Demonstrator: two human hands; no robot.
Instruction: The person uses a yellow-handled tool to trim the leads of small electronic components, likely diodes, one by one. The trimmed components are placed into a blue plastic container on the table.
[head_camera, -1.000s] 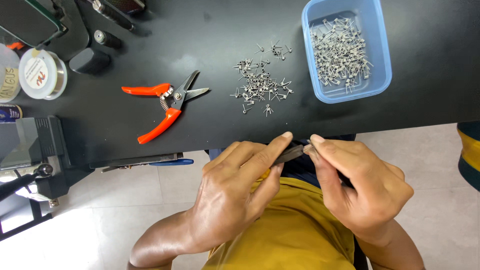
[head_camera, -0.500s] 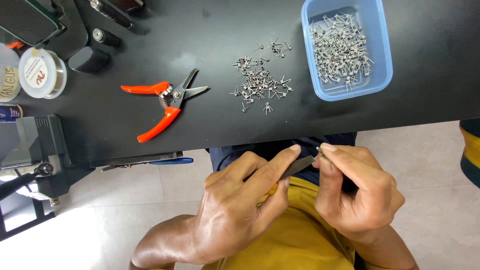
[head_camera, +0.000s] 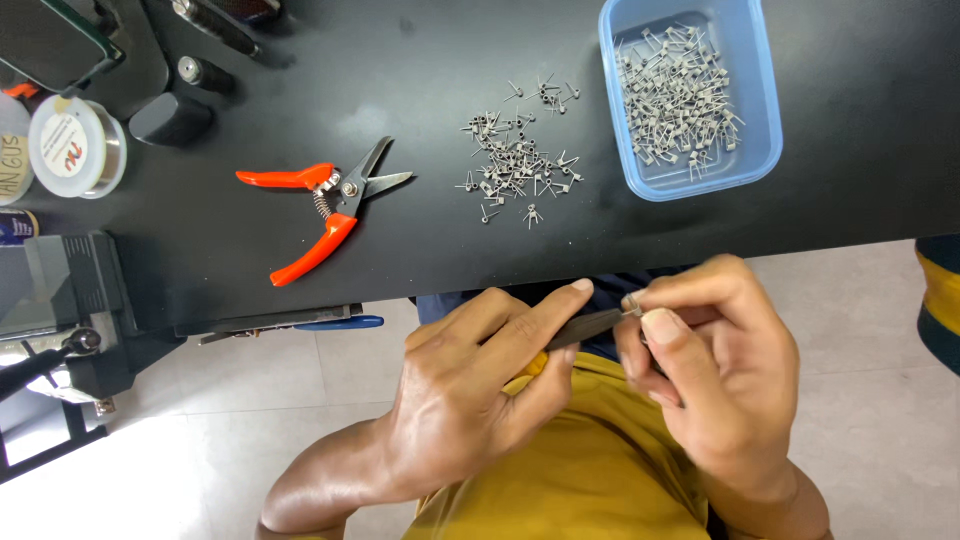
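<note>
black bench (head_camera: 420, 60) cluttered; left hand (head_camera: 470, 400) fingers gripped dark tweezers (head_camera: 585, 328), right hand (head_camera: 700, 370) pinched tiny coil (head_camera: 632, 304); slip likely drops it.

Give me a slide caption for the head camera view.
Left hand holds a dark tool against a tiny metal part pinched in the right hand, below loose coils and orange cutters.

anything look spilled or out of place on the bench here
A loose pile of small metal coils lies scattered on the black table, beside the blue tray of similar ones. Nothing looks damaged.
</note>
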